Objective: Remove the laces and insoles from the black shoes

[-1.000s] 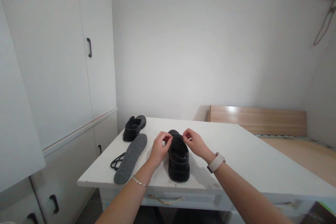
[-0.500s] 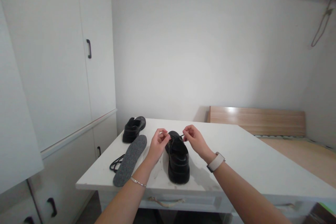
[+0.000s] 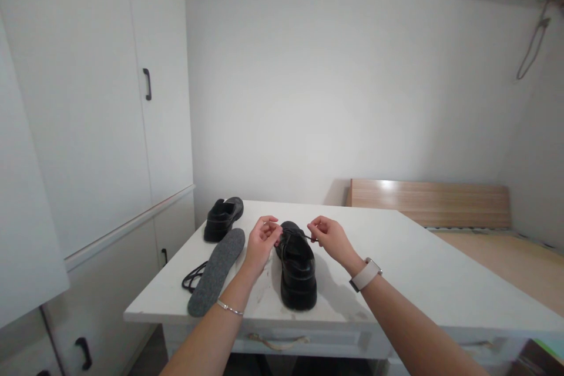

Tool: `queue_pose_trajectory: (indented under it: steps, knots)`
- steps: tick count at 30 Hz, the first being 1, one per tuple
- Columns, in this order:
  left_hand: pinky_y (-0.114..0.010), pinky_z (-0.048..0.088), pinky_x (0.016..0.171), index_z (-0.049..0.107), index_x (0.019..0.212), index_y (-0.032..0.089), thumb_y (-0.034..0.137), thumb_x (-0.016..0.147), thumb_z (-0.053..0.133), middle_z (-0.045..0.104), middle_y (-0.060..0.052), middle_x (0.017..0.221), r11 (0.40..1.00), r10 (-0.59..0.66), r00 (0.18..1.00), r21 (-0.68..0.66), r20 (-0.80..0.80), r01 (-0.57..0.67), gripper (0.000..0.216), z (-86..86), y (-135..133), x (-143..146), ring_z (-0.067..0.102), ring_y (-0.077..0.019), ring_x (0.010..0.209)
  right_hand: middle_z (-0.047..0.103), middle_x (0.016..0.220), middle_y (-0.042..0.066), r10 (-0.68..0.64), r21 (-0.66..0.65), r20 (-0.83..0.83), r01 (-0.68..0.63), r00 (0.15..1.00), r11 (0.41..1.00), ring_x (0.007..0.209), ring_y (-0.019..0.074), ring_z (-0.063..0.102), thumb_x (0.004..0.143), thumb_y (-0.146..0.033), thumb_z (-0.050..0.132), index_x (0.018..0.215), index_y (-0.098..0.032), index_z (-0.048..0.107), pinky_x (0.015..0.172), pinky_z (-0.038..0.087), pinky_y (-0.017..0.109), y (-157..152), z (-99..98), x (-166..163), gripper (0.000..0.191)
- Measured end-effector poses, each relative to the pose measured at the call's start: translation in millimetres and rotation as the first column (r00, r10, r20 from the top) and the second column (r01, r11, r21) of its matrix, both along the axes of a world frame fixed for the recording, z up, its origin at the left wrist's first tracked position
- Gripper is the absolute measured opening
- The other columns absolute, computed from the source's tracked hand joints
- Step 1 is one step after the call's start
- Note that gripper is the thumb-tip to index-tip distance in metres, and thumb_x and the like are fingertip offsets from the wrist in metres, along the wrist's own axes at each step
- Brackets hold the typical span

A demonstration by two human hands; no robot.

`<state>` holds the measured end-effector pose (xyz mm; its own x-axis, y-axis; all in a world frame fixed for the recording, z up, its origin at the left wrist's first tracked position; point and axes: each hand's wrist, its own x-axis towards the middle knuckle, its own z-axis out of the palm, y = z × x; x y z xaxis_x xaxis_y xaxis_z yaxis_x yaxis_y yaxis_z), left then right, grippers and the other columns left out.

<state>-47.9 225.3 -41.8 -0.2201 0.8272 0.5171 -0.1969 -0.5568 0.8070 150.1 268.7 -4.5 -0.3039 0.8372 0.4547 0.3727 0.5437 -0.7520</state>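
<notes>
A black shoe [image 3: 298, 282] stands upright on the white table, heel toward me and toe pointing away. My right hand [image 3: 328, 238] pinches a black shoelace [image 3: 310, 238] drawn out to the right of the shoe's opening. On the shoe's left side, my left hand [image 3: 264, 239] is closed with thumb and fingers together at the lacing, gripping the lace's other part. Left of that hand lies a grey felt insole [image 3: 217, 273], partly over a loose black lace [image 3: 192, 277]. Behind the insole rests a second black shoe [image 3: 220, 220].
The white table [image 3: 396, 282] has drawers with rope handles [image 3: 278, 341] along its front. A tall white cabinet [image 3: 101, 100] stands close on the left. Beyond the table at right is a bed with a wooden headboard [image 3: 432, 201].
My right hand has pulled the lace slightly outward to the right, so more of it shows. The left hand has shifted a little left. The camera view has moved slightly.
</notes>
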Motion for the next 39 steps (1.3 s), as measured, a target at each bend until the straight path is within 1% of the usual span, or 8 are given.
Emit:
queue_pose_trajectory:
  steps: [3,6,13,17,23,28,34,39]
  knots:
    - [-0.016,0.030,0.039,0.056,0.095,0.020,0.037,0.074,0.076,0.059,0.004,0.073,1.000,-0.001,1.000,-0.028,-0.003,0.001,0.033,-0.4,-2,0,0.045,-0.0040,0.044,0.066,0.053,0.001,0.026,-0.064,0.051,-0.023,0.998,0.998,0.044,0.0142,0.059,0.084,-0.036,0.055,0.075,-0.019,0.060,0.046,0.044,0.024,3,-5.1,2,0.020]
    - [-0.015,0.021,0.035,0.058,0.092,0.019,0.041,0.074,0.075,0.063,0.002,0.077,0.998,-0.001,1.000,-0.055,-0.021,0.000,0.034,-0.4,-3,0,0.037,-0.0008,0.037,0.067,0.053,0.001,0.041,-0.091,0.097,-0.032,0.994,0.995,0.042,0.0138,0.060,0.082,-0.031,0.060,0.073,-0.018,0.063,0.045,0.043,0.023,7,-10.6,3,0.016]
    - [-0.021,0.047,0.043,0.064,0.079,0.016,0.049,0.076,0.069,0.065,-0.002,0.068,0.987,0.087,0.991,-0.129,-0.107,-0.100,0.033,-8.6,5,-2,0.058,-0.0121,0.052,0.069,0.063,0.002,0.027,-0.058,0.107,-0.021,0.994,0.998,0.051,0.0149,0.063,0.080,-0.028,0.063,0.075,-0.017,0.069,0.050,0.046,0.025,16,-19.6,0,0.013]
    - [-0.021,0.046,0.041,0.069,0.082,0.015,0.042,0.072,0.072,0.064,-0.002,0.065,0.977,0.116,0.975,-0.156,-0.188,-0.146,0.028,-13.7,9,-2,0.058,-0.0141,0.053,0.069,0.068,0.002,0.042,-0.052,0.068,-0.039,0.997,0.998,0.057,0.0152,0.062,0.079,-0.028,0.061,0.078,-0.017,0.068,0.051,0.047,0.025,19,-22.8,-3,0.013]
    - [-0.024,0.047,0.044,0.069,0.080,0.016,0.036,0.074,0.068,0.066,-0.004,0.071,0.971,0.171,0.938,-0.107,-0.301,-0.212,0.021,-14.2,9,0,0.059,-0.0166,0.059,0.064,0.068,0.001,0.026,-0.032,0.025,-0.025,0.999,0.999,0.059,0.0147,0.059,0.078,-0.023,0.056,0.075,-0.017,0.061,0.054,0.046,0.026,21,-26.7,-8,0.009]
    - [-0.026,0.048,0.058,0.066,0.077,0.018,0.031,0.078,0.063,0.065,-0.004,0.076,0.964,0.243,0.892,-0.007,-0.382,-0.265,0.013,-14.1,7,2,0.060,-0.0184,0.071,0.062,0.070,0.000,-0.007,0.045,-0.023,0.008,1.000,0.999,0.066,0.0159,0.057,0.076,-0.019,0.056,0.075,-0.018,0.058,0.064,0.046,0.029,21,-25.3,-11,0.002]
    - [-0.027,0.045,0.068,0.059,0.075,0.020,0.024,0.080,0.058,0.061,0.000,0.074,0.964,0.261,0.858,0.070,-0.441,-0.257,0.006,0.0,8,1,0.057,-0.0162,0.072,0.059,0.068,0.000,-0.006,0.057,-0.112,0.013,0.994,0.998,0.065,0.0165,0.054,0.074,-0.021,0.056,0.073,-0.019,0.055,0.064,0.043,0.031,23,-21.8,-16,0.002]
    - [-0.027,0.045,0.072,0.053,0.078,0.020,0.025,0.079,0.057,0.056,0.002,0.072,0.982,0.182,0.884,0.026,-0.431,-0.189,0.007,21.0,16,0,0.057,-0.0143,0.072,0.057,0.064,-0.001,0.042,-0.018,-0.217,-0.047,0.975,0.999,0.062,0.0159,0.055,0.076,-0.037,0.059,0.075,-0.020,0.052,0.062,0.043,0.030,24,-13.4,-17,0.019]
